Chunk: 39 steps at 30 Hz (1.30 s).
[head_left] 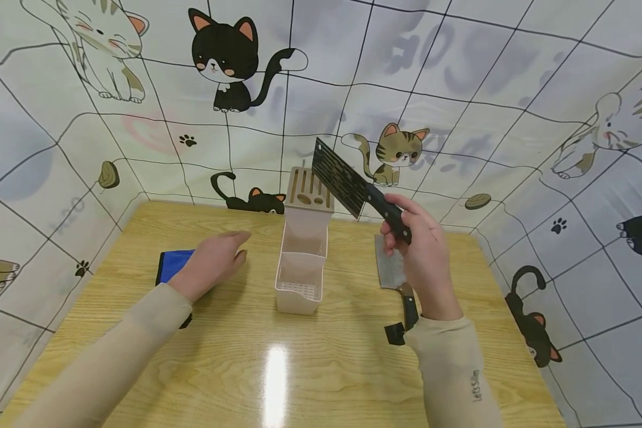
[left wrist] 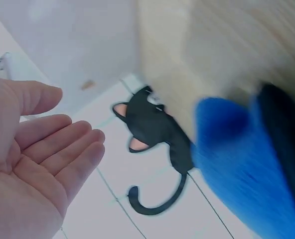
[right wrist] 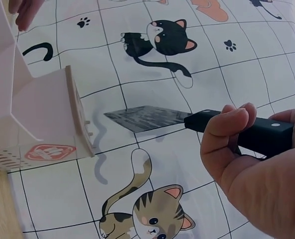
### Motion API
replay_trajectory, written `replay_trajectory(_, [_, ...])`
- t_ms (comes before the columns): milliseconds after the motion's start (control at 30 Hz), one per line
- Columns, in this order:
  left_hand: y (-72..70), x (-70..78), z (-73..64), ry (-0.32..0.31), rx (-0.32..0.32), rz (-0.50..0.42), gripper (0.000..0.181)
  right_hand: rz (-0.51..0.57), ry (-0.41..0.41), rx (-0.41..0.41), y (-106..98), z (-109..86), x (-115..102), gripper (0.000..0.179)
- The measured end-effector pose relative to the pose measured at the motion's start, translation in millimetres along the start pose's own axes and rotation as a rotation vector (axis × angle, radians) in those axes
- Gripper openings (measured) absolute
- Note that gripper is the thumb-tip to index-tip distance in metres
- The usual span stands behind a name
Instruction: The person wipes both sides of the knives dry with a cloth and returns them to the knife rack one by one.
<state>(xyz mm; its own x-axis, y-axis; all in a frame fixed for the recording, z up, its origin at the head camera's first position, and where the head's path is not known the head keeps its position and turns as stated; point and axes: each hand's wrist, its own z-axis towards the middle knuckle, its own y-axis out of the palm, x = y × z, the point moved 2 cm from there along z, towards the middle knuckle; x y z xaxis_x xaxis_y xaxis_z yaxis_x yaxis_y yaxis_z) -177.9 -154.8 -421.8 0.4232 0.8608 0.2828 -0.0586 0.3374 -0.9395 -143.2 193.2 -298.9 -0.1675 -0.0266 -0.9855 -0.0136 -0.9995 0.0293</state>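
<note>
Lettered sleeve [head_left: 452, 371], head view only, near held cleaver [head_left: 352, 185]

2 broad-bladed cleavers, black handles: held cleaver [head_left: 355, 189] in right hand [head_left: 427, 261], second cleaver [head_left: 389, 267] below that grip. 1 pale plastic holder [head_left: 301, 270], beige slotted top, left of grip. 1 blue black-edged fabric piece [head_left: 174, 263], farther left. 2 hands, counting left hand [head_left: 212, 264].

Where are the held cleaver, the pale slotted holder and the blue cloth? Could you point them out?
Held cleaver [head_left: 339, 179]: head view, on its dark blade.
Pale slotted holder [head_left: 301, 269]: head view, on the wall between its compartments.
Blue cloth [head_left: 175, 263]: head view, on its visible blue part.
</note>
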Motion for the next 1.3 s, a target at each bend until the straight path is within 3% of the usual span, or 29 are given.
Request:
replay_trajectory(267, [-0.1, 34.2, 15.0, 0.005, 0.000, -0.151, 0.043, 0.007, 0.004, 0.029, -2, 3.3, -8, 0.044])
replay_trajectory(433, [4.5, 46.1, 23.2, -0.027, -0.024, -0.167, 0.047, -0.003, 0.018, 0.039, -3, 4.2, -12, 0.045])
replay_trajectory(1067, [14.8, 53.1, 33.7, -0.048, -0.040, -0.190, 0.042, -0.031, 0.043, 0.082, -2, -2.1, -22, 0.042])
replay_trajectory(1300, [13.8, 53.4, 33.0, -0.051, -0.034, -0.201, 0.042, -0.058, 0.043, 0.030, 4, -2.1, -27, 0.041])
